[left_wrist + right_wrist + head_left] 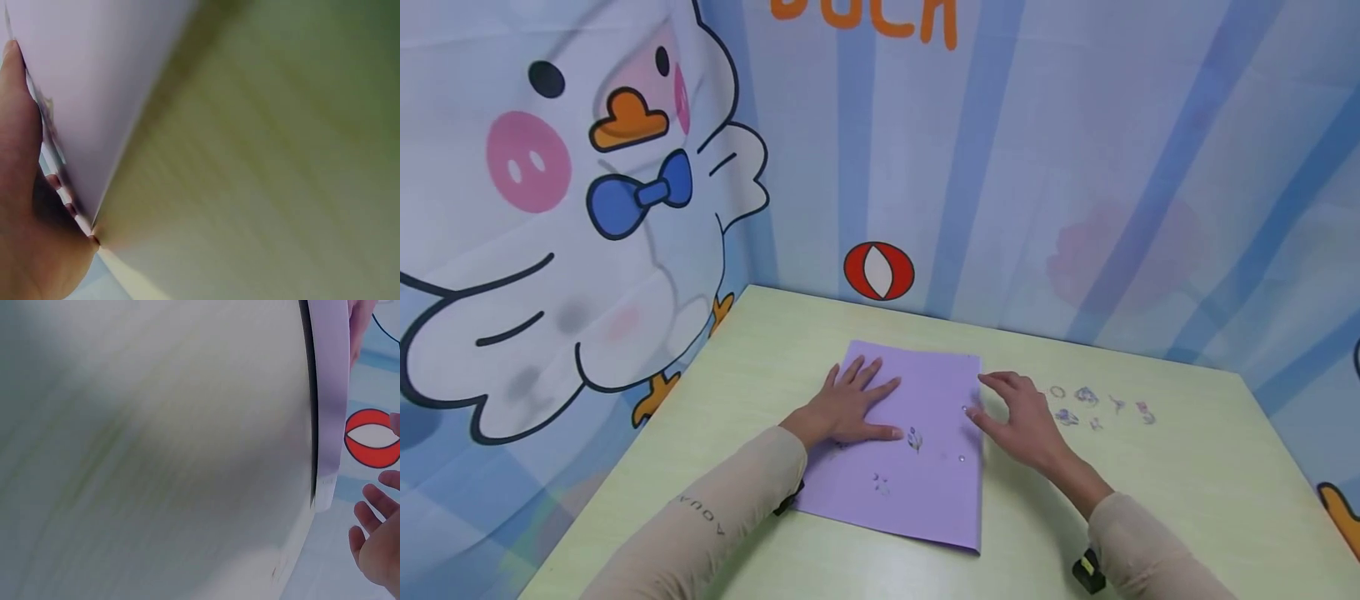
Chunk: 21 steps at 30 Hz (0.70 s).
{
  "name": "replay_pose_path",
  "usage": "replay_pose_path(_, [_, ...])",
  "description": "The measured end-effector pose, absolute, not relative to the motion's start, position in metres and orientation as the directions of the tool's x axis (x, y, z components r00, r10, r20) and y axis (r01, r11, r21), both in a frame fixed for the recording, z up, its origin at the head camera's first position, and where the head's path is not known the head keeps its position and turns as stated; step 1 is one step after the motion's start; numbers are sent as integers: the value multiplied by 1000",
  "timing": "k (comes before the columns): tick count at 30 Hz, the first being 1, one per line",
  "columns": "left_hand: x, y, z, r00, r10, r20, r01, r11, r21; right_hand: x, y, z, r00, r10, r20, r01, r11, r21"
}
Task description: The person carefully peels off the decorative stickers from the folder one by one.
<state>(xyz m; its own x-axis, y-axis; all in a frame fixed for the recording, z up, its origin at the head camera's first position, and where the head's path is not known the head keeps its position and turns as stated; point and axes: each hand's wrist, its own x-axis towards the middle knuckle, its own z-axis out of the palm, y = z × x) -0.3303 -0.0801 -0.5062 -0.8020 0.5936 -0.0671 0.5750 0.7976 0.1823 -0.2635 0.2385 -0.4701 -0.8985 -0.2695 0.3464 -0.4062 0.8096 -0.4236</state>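
Note:
A purple folder or thin booklet [932, 500] lies on the table, with a leafy sprig sticker [914, 439] and a cluster of tiny stickers [881, 483] on its cover. Spread fingers of my left hand [850, 410] rest flat on its left half, the thumb tip beside the sprig. My right hand [1026, 421] is over the folder's right edge with thumb and fingers apart, holding nothing that I can see. Its thumb tip is beside a small round dot [964, 408] on the cover. A second dot [962, 458] sits lower down. The right wrist view shows the folder's edge [331, 387] side-on.
On the pale table [1150, 508], right of the right hand, lie several small loose stickers, among them a ring-shaped one [1057, 392] and a bluish cluster [1086, 396]. A cartoon-printed cloth [1015, 167] hangs behind the table's back edge and on the left.

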Motion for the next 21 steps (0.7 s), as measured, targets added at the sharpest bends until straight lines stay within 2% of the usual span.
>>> replay_pose_path(12, [-330,-79,-509,-813,577,-81,559,812,170,-259,207,-481,-890,-369,267,-455,758,-467])
replay_pose_path(21, [-329,-78,-507,-818,569,-80,555,819,148,-260,190,-484,-848,-464,254,-526,687,-501])
